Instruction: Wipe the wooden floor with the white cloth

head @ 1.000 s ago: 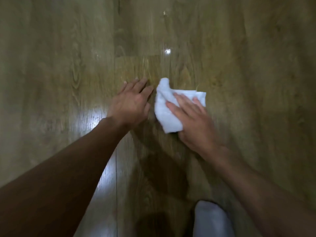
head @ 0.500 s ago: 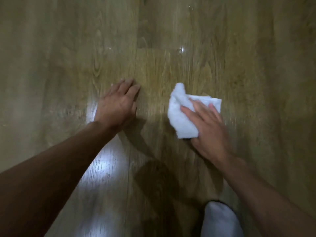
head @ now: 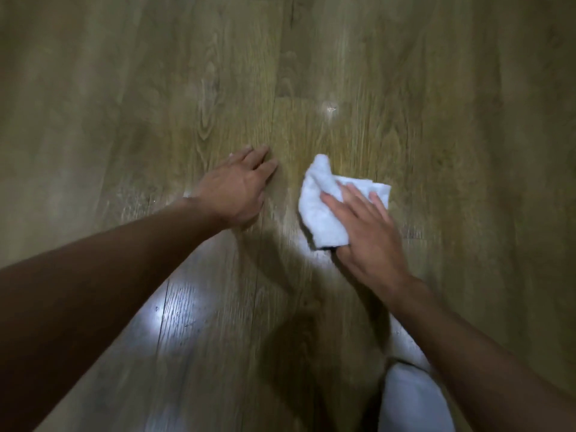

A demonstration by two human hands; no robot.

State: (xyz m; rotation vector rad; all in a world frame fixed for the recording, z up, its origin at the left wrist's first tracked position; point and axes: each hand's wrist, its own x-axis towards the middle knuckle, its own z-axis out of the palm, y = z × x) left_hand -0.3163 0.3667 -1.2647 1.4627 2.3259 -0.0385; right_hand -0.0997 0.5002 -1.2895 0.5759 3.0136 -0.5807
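A crumpled white cloth (head: pixel 321 207) lies on the wooden floor (head: pixel 452 135) at centre right. My right hand (head: pixel 367 226) presses flat on the cloth's right half, fingers spread over it, thumb tucked under its near edge. My left hand (head: pixel 237 188) rests palm down on the bare floor just left of the cloth, fingers together and pointing away, holding nothing. A narrow strip of floor separates the two hands.
Glossy planks run away from me, with bright light glare (head: pixel 174 310) on the near left boards. A small shiny speck (head: pixel 329 108) sits on the floor beyond the cloth. A pale grey knee or garment (head: pixel 411 400) shows at the bottom right.
My right hand and the cloth slid right away from my left hand, then the gap narrowed again. The view has drifted, shifting everything rightward in the frame.
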